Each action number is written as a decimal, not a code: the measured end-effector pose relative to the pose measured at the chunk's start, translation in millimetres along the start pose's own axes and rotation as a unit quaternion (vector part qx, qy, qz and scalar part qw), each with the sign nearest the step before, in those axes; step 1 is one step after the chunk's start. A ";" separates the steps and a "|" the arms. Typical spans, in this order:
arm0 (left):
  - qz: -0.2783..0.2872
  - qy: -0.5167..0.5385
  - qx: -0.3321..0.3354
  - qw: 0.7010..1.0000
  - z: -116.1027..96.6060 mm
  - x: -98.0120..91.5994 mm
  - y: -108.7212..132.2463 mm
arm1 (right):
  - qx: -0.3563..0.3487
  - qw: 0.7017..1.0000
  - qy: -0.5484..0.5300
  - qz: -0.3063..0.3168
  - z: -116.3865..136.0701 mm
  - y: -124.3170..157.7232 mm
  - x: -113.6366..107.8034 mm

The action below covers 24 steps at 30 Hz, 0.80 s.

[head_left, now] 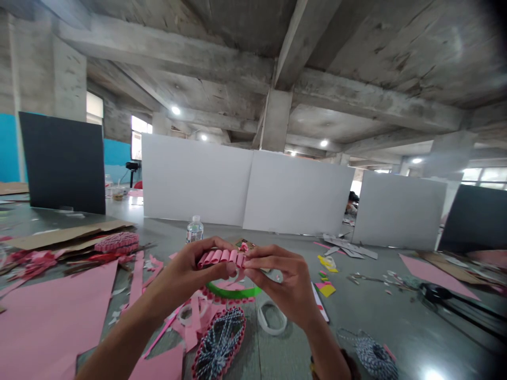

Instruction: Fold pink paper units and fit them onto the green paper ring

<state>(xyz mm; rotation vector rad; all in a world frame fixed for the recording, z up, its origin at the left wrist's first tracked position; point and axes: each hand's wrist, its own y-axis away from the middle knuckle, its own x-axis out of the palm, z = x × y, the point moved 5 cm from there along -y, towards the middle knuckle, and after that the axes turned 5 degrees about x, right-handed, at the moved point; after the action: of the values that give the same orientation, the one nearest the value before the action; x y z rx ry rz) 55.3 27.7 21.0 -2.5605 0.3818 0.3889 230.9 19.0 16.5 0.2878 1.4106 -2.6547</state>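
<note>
My left hand (194,269) and my right hand (277,279) together pinch a row of small rolled pink paper tubes (221,257), which looks glued side by side on a strip. My right fingertips also meet a thin white strip at the row's right end. Just below my hands lies a green ring (232,292) edged with pink rolls. A white tape roll (272,318) sits below my right hand. Near my left forearm lies an oval disc (219,343) of black-and-white twine, rimmed with pink and red.
Pink paper sheets (51,322) and scraps cover the table's left side, with cardboard (67,237) behind them. A water bottle (194,230) stands ahead. A second twine piece (372,359) lies at lower right. White boards (245,184) stand beyond, with a person (351,203) in a gap.
</note>
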 end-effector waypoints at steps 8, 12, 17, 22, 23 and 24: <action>0.000 0.018 -0.013 1.000 1.5 1.9 0.0 | -0.030 0.999 0.007 -0.013 3.6 1.3 2.4; -0.008 0.015 -0.019 1.000 1.1 0.7 0.5 | -0.037 0.998 0.051 -0.023 6.3 2.8 5.1; 0.006 0.012 -0.009 1.000 -1.6 0.6 0.6 | -0.009 0.999 0.029 -0.012 3.7 2.6 1.4; -0.014 0.030 -0.006 0.999 0.4 -1.9 -0.2 | 0.011 1.000 0.028 -0.009 -0.1 3.0 -1.0; -0.018 0.034 -0.007 0.999 1.0 -1.9 -0.5 | 0.011 0.999 0.028 -0.012 0.0 2.9 -1.1; -0.021 0.037 -0.007 0.999 1.5 -1.8 -0.7 | 0.009 1.000 0.025 -0.014 0.3 2.6 -1.1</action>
<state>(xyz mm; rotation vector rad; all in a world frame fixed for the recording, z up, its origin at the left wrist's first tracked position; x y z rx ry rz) 53.5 29.4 20.8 -2.5983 0.3521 0.2835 232.5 17.3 14.8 0.3414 1.4159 -2.7013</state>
